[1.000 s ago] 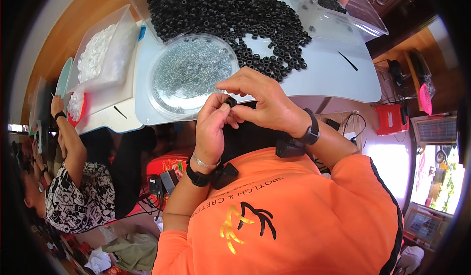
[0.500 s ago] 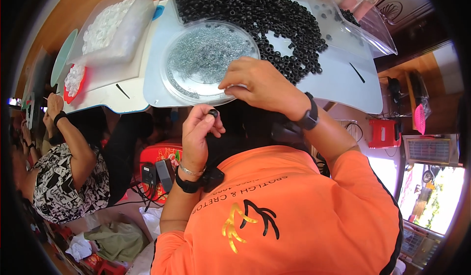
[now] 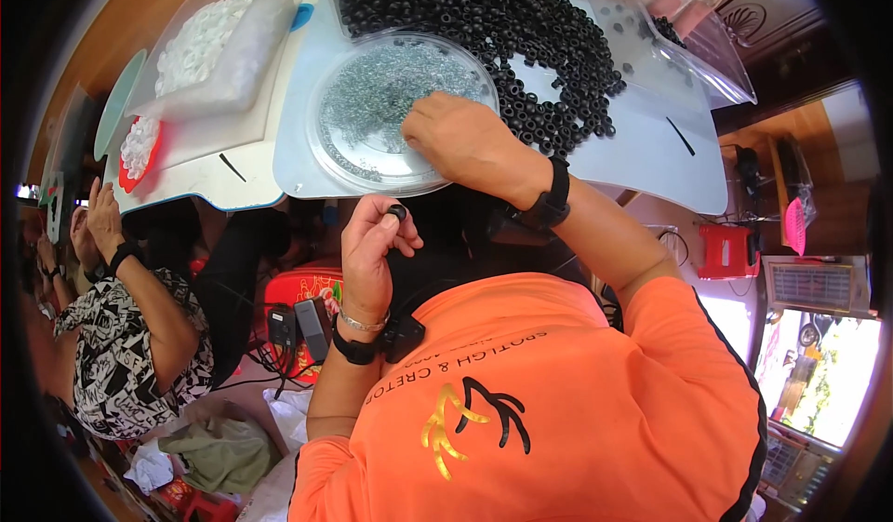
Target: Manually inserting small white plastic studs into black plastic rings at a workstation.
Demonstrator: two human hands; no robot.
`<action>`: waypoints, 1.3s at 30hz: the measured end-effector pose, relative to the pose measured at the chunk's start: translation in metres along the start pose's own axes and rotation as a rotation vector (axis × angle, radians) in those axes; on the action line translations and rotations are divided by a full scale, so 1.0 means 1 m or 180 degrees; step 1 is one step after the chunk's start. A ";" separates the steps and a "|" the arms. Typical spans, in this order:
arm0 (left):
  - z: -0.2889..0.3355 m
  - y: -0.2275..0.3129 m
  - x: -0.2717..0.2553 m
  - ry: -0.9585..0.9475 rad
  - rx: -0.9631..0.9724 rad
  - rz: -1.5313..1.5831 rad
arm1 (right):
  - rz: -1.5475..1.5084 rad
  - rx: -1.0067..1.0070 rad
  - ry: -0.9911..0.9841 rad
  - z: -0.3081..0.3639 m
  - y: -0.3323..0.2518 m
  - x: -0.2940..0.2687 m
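Between thumb and fingers, my left hand (image 3: pixel 374 247) pinches a small black ring-shaped piece (image 3: pixel 397 212), just below the table's near edge. My right hand (image 3: pixel 460 136) reaches over the round clear tray (image 3: pixel 326 164), fingers bent down at its contents. Many tiny clear, glassy pieces (image 3: pixel 377 94) lie spread in that tray. The right fingertips are turned away, so whether they grip anything is hidden. A large heap of black ring-shaped pieces (image 3: pixel 567 66) spreads behind and right of the tray.
On the left stand a clear bin (image 3: pixel 237 75) of white pieces and a red dish (image 3: pixel 139 154) with more of them. A co-worker's hands (image 3: pixel 104 220) are at the table's left end. A clear plastic box (image 3: pixel 702 61) sits at the back right.
My right hand has moved from the tray's near right rim further in over the tiny pieces. My left hand keeps the black piece, nearly still. The co-worker's hands have shifted.
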State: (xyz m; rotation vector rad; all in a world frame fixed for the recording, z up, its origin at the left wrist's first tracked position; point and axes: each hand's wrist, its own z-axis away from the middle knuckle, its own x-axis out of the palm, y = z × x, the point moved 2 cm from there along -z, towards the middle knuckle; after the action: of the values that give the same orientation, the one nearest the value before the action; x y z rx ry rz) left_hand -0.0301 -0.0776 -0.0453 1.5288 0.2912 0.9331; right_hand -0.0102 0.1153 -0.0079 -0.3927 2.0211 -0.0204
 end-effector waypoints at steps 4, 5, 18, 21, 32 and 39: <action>-0.002 0.000 0.002 -0.0014 -0.0064 -0.0064 | -0.0267 0.0428 0.0160 0.004 0.003 -0.007; -0.002 0.000 0.003 -0.0013 -0.0080 -0.0064 | -0.0346 0.0460 0.0256 0.004 0.004 -0.008; -0.010 0.012 0.033 -0.0206 -0.0132 -0.0138 | -0.1522 0.1314 0.0541 0.007 0.020 -0.017; -0.014 0.011 0.038 -0.0287 -0.0128 -0.0170 | -0.1633 0.1467 0.0556 0.006 0.023 -0.019; -0.053 0.036 0.048 -0.0282 0.0140 -0.0199 | -0.4272 0.1902 -0.0068 0.007 0.022 -0.022; -0.065 0.024 0.041 -0.0424 0.0240 0.0133 | -0.4514 0.2018 -0.0086 0.008 0.023 -0.004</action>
State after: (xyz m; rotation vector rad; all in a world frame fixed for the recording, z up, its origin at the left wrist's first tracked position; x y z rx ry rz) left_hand -0.0573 -0.0088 -0.0136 1.6638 0.2015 0.8565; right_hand -0.0077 0.1396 -0.0127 -1.2729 1.2202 -1.4404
